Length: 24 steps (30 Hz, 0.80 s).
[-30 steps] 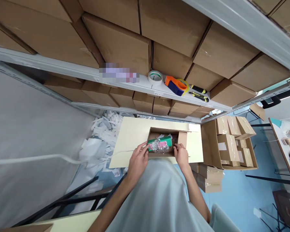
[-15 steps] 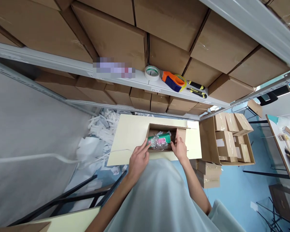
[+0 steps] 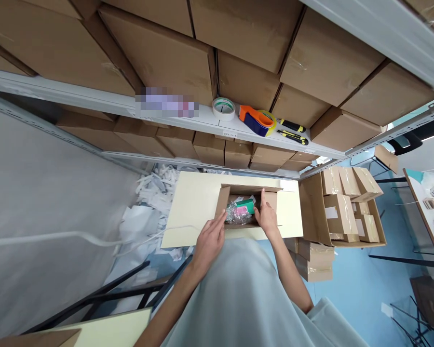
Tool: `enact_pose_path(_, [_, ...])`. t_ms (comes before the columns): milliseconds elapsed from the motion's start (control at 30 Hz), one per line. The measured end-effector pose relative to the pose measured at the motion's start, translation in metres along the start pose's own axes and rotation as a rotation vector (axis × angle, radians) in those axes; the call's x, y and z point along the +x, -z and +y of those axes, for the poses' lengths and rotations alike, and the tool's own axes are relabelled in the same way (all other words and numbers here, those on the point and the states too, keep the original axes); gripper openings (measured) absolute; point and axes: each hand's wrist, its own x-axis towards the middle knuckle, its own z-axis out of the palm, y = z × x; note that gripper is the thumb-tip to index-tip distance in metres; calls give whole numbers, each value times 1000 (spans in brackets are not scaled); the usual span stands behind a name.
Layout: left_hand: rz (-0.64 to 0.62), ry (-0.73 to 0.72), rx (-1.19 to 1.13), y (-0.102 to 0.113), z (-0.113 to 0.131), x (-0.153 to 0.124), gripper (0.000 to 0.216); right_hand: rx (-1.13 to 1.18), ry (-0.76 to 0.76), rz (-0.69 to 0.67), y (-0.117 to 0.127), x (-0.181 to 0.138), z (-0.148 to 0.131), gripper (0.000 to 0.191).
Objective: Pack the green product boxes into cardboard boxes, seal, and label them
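Note:
An open cardboard box (image 3: 222, 200) sits on the pale yellow table in front of me, with flaps visible at its left, right and far sides. Inside lies a green package (image 3: 249, 206) with a pink patch, partly covered by clear bubble wrap (image 3: 238, 218). My left hand (image 3: 210, 239) rests at the box's near left corner, fingers stretched out and held together. At the right side is my right hand (image 3: 267, 218), its index finger pointing away along the right flap and its thumb apart. Neither hand grips anything. The lower part of the package is hidden.
Above the pale table (image 3: 195, 193), a shelf (image 3: 202, 118) carries a tape roll (image 3: 223, 109), an orange tape dispenser (image 3: 255, 120) and cutters (image 3: 292, 137). A large carton (image 3: 314, 212) of small boxes stands right. Paper scraps (image 3: 155, 193) lie left.
The left flap now leans outward, and the far flap shows more. My left hand has moved slightly right and down. My right hand has shifted a little left on the right flap.

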Motion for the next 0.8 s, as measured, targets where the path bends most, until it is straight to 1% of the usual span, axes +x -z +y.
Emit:
enact_pose_path(33, [-27,-13,23,-2,1,2,52,12,9,12,-2,0,1,89])
enact_pose_path(100, [-97,-14,88,-5,1,7,60,35,22,32,-5,0,2,84])
enact_pose_path(233, [-304,3,172,-6,-10,24,78,92,51,27,-3,-3,6,78])
enact_pose_path(333, [-427,-1,246,-4,-18,43,83,157,76,11,4,-13,23,72])
enact_pose_path(400, [-459,4,288,-6,-21,56,79,205,103,21,9,-22,44,70])
enact_pose_path(467, [-438,3,269,-12,-23,68,72,240,130,30,11,-29,68,70])
enact_pose_path(500, [-405,3,239,-16,-24,73,70,248,134,29,10,-31,79,71])
enact_pose_path(567, [-287,14,184,-28,-25,80,73,237,99,29,6,-31,96,71])
enact_pose_path(600, [-204,27,169,-34,-25,82,79,223,62,43,2,-29,102,73])
enact_pose_path(633, [-113,43,164,-39,-25,82,87,207,18,70,-2,-26,105,77])
enact_pose_path(700, [43,56,179,-45,-24,82,101,180,-62,145,-9,-19,106,90])
enact_pose_path(733, [86,44,195,-46,-23,81,105,171,-82,181,-12,-16,106,99])
enact_pose_path(767, [100,19,210,-44,-23,80,105,164,-84,213,-13,-12,104,106])
enact_pose_path(800, [87,-14,225,-41,-22,80,103,157,-73,238,-13,-9,103,111])
